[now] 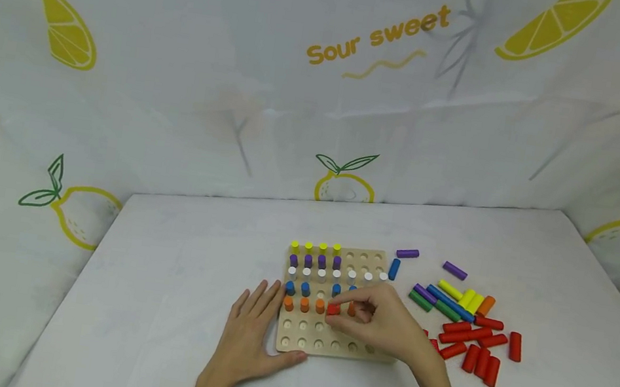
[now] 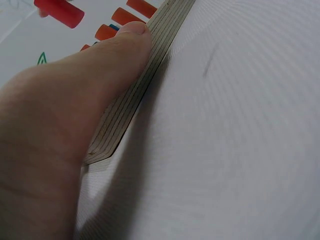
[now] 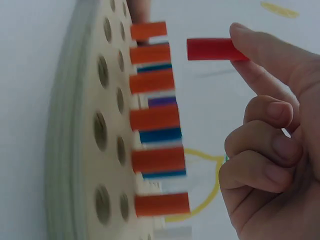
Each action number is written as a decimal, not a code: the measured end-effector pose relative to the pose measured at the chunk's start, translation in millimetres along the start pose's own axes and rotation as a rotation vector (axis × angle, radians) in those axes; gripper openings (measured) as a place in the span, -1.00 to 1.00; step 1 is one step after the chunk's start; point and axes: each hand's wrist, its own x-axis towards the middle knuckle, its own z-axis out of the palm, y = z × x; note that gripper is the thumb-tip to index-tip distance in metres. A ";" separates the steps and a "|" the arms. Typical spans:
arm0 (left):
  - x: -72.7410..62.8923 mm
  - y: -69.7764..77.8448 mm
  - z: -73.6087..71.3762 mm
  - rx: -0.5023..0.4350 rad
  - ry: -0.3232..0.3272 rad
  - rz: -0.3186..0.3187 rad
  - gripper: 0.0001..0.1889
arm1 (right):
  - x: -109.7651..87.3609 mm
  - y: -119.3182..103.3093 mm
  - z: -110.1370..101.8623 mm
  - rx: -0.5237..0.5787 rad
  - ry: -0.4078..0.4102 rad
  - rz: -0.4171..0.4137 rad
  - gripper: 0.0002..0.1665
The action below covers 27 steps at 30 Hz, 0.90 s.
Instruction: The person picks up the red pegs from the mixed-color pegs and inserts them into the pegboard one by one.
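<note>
My right hand [image 1: 384, 320] pinches a red peg [image 3: 210, 49] between thumb and index finger, its other fingers curled. In the right wrist view that peg hangs over a wooden pegboard [image 3: 112, 132], apart from it, near a row of orange pegs [image 3: 159, 160]. Flat on the table beside the board's left edge lies my left hand [image 1: 249, 330], fingers spread, its thumb touching the front edge. Yellow pegs [image 1: 309, 247], purple pegs [image 1: 308, 261], white pegs [image 1: 321, 276] and blue pegs [image 1: 305, 289] stand in rows behind the orange ones. Holes show in the front rows.
Right of the board, loose red pegs [image 1: 482, 362] lie scattered with yellow [image 1: 450, 288], green [image 1: 420, 301], purple [image 1: 455, 270] and blue ones [image 1: 394, 269]. A white cloth wall [image 1: 209, 106] with lemon prints rises behind the white table [image 1: 169, 266].
</note>
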 end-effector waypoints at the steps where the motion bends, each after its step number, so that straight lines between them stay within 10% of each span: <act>1: -0.3 -0.5 0.1 -0.007 0.003 0.002 0.21 | 1.9 -0.6 4.7 0.011 -0.005 0.001 -0.73; 27: -0.5 -1.4 -0.1 -0.002 0.028 0.030 0.19 | 25.1 3.7 74.1 0.160 0.001 0.084 -0.72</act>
